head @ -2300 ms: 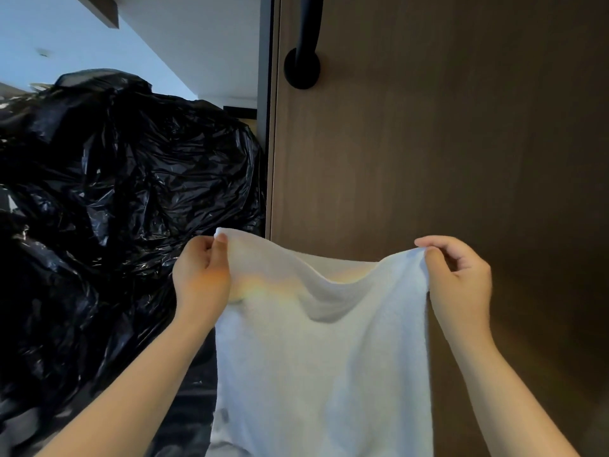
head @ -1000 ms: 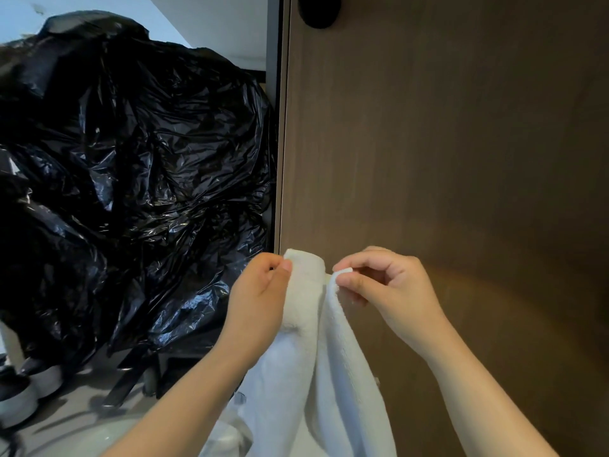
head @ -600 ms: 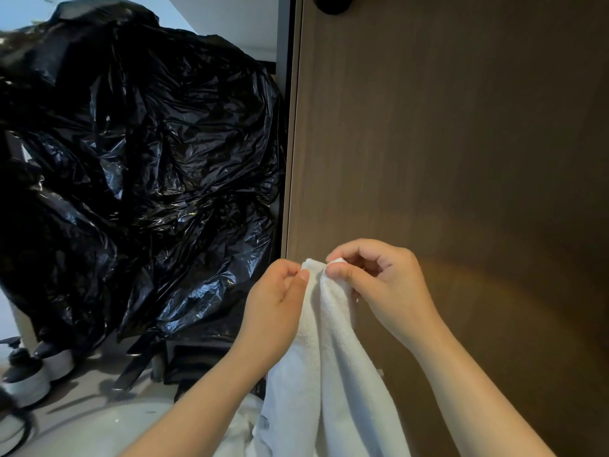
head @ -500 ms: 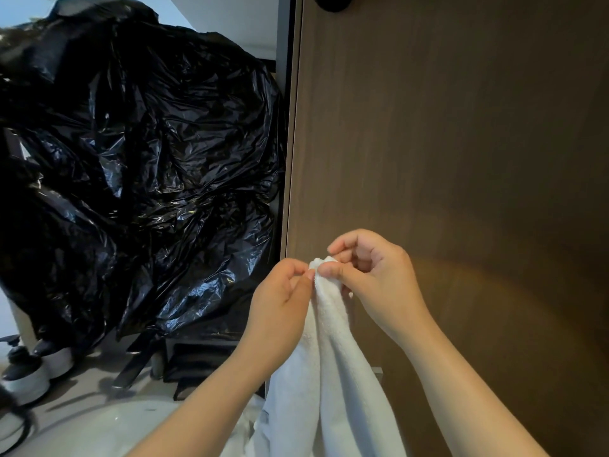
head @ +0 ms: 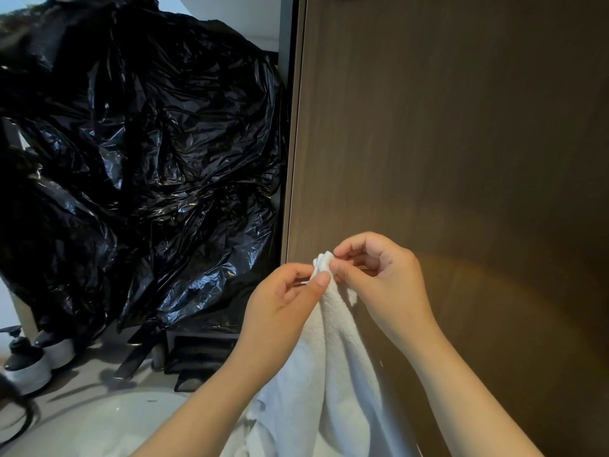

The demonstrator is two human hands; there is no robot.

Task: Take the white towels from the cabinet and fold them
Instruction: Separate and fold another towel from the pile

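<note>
Brown cabinet door [head: 461, 127] stands behind the grip. The left hand [head: 283, 301] pinches the top of a white towel [head: 336, 374] between thumb and fingers. The right hand [head: 385, 285] pinches the same bunched corners just beside it, with the thumbs nearly touching. Below the grip the towel hangs doubled. Left of the grip bulges a black plastic bag [head: 148, 159]. Lower left lies a white sink [head: 99, 423].

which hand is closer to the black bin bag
Left. The left hand is just right of the black bag; the right hand is farther right, across the towel, before the wooden door.
</note>
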